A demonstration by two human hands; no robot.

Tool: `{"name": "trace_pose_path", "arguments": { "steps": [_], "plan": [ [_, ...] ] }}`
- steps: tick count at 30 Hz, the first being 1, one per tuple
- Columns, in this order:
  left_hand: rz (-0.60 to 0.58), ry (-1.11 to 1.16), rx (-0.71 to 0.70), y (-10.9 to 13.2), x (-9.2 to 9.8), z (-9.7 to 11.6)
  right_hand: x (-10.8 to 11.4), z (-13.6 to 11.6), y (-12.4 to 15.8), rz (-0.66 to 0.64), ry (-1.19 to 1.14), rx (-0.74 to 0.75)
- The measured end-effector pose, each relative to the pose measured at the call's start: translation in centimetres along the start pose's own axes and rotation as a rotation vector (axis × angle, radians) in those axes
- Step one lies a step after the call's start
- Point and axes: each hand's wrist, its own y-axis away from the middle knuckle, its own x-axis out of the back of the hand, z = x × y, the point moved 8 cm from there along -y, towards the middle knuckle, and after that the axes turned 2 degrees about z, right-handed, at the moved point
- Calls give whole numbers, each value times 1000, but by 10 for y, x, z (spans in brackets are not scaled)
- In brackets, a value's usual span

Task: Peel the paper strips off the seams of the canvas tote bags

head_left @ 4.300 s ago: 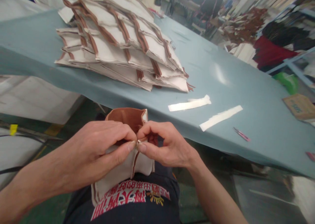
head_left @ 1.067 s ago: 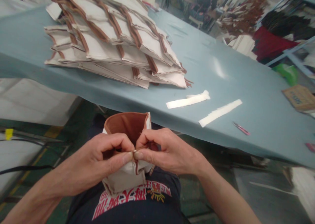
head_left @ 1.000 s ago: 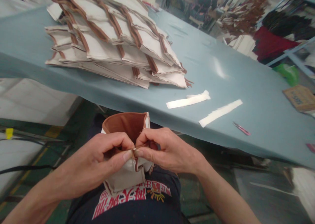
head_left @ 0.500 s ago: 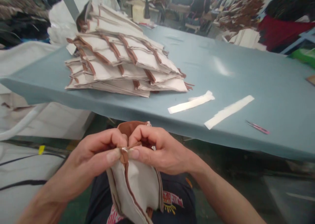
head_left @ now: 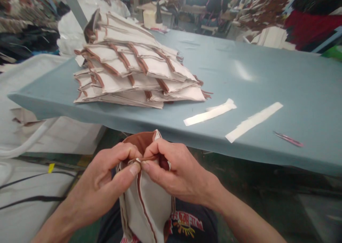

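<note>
Over my lap hangs a sewn fabric bag, off-white outside with a brown lining and a brown-edged seam running down its front. My left hand pinches the rim at that seam between thumb and forefinger. Right beside it, my right hand grips the same rim, thumb in front and fingers curled behind. The two thumbs nearly touch at the seam's top, where a small white bit shows. Behind the hands, the brown lining shows at the bag's open mouth. The bag's lower end leaves the view.
Ahead is a blue-grey table with a stack of similar off-white pieces with brown edging. Two white strips and pink-handled thread snips lie near its front edge. In the background a person sits.
My hands have shifted slightly at the rim, and the brown flap at the seam top is now folded over. The view has moved a little.
</note>
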Motion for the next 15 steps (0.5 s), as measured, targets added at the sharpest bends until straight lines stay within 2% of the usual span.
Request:
{"name": "trace_pose_path", "arguments": {
  "steps": [7, 12, 15],
  "plan": [
    [1, -3, 13, -6, 0, -3, 12, 5, -1, 45, 19, 31],
    [-41, 23, 42, -6, 0, -16, 18, -3, 0, 58, 98, 231],
    [-40, 41, 33, -6, 0, -13, 18, -10, 0, 54, 238, 351]
  ]
}}
